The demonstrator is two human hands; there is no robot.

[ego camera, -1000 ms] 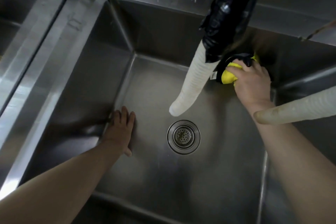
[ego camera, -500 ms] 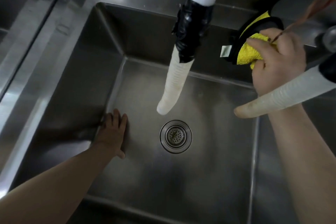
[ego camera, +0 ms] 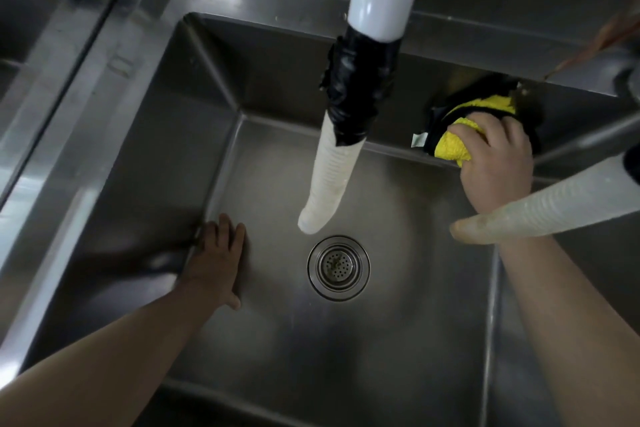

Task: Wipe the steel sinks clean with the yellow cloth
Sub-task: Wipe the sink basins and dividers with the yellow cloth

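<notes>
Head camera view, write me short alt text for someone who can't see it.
A person's right hand grips a yellow cloth against the far wall of a steel sink, while the left hand rests flat on the sink floor. Two ribbed hoses hang over the basin, and a round drain strainer sits in the middle.

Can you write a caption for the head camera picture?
Right hand scrubs the sink's back wall with a yellow cloth.
</notes>
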